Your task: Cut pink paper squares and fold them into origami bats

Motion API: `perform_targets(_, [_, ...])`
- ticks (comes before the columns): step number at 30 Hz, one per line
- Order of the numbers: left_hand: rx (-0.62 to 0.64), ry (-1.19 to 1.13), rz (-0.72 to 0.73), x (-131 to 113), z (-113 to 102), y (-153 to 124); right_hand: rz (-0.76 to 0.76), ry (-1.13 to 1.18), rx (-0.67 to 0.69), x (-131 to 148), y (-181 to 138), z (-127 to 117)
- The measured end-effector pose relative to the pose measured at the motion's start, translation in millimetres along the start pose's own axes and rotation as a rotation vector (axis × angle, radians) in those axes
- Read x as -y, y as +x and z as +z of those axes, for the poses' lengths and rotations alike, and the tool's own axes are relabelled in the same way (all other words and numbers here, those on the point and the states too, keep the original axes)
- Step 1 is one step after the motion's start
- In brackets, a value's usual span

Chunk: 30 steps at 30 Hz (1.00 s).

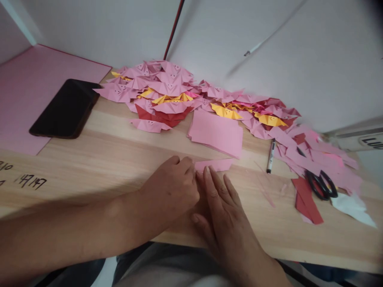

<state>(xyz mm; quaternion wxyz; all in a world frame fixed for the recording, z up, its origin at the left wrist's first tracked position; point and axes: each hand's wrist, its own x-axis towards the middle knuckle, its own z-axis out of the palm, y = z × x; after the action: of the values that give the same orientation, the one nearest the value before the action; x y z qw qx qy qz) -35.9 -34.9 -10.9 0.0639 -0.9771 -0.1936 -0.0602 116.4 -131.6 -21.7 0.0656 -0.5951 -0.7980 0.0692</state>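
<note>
A narrow folded strip of pink paper [221, 164] lies on the wooden table in front of me. My left hand [172, 189] is closed, its curled fingers at the strip's left end and covering that part. My right hand [224, 207] lies nearly flat, fingers stretched out, with the fingertips on the strip's near edge. Just beyond the strip is a stack of pink paper sheets [217, 133].
Folded paper pieces with drawn faces [170, 85] are heaped along the wall. A black phone [66, 107] rests on a large pink sheet [18, 107] at left. To the right are a marker [271, 155], black-handled scissors [317, 187], red paper strips [306, 201] and pink scraps [317, 153].
</note>
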Motion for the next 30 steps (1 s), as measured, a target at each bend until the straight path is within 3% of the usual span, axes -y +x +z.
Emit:
perform_targets(11, [0.029,0.04,0.005,-0.5,1.9,-1.4,0.147,-0.127,-0.104,-28.2,-1.4,3.0])
perform_targets(18, [0.0,0.002,-0.014,-0.8,-0.8,0.4,-0.011,0.002,-0.043,-10.3,11.3,2.7])
perform_targets(22, [0.014,0.01,-0.007,-0.9,-0.9,-1.2,-0.021,-0.027,-0.067,-12.1,18.2,5.6])
perform_targets(30, [0.008,0.063,0.004,-1.1,2.3,-0.9,0.157,-0.132,-0.099,-35.9,11.9,4.9])
